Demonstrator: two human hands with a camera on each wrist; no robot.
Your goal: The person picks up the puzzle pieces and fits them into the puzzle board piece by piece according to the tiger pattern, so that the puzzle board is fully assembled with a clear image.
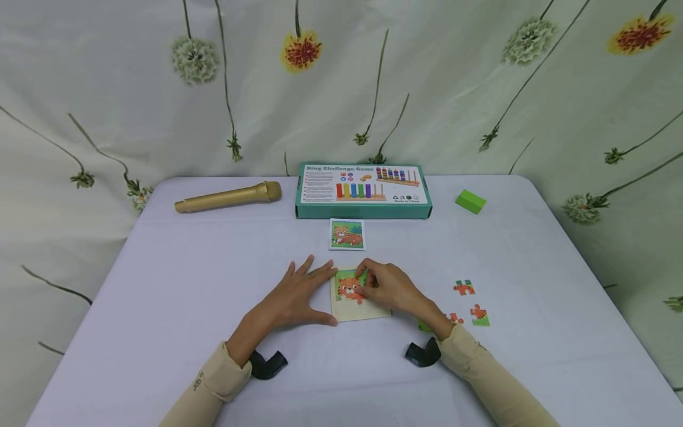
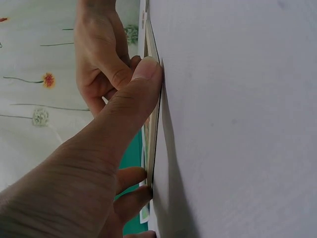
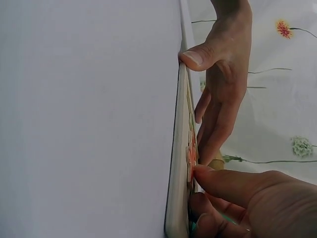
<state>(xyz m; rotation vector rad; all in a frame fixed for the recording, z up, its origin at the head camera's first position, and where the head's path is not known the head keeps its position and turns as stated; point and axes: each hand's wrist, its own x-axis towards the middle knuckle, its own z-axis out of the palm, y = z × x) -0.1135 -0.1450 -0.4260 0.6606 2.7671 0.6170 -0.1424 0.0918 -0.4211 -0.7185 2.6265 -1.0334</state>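
L hand (image 1: 300, 295) has its fingers spread wide & nearly straight, gripping nothing: thumb tip on the near L corner of a pale puzzle board (image 1: 363, 312), index tip by the far L corner. R hand (image 1: 393, 287) is curled over the board's R side, thumb & index pinching a puzzle pc (image 1: 363, 277) at the R edge of the part-built tiger pic (image 1: 348, 289). Board lies flat on the white-clothed table (image 1: 213, 284), b/w the hands. More loose pcs (image 1: 480, 315) lie R of it, some part hidden by the R wrist. Small tiger card (image 1: 347, 235) sits just beyond the board, then the teal Ring Challenge Game box (image 1: 364, 212), w/ a gold mic (image 1: 228, 198) to its L & a green block (image 1: 471, 201) to its R.
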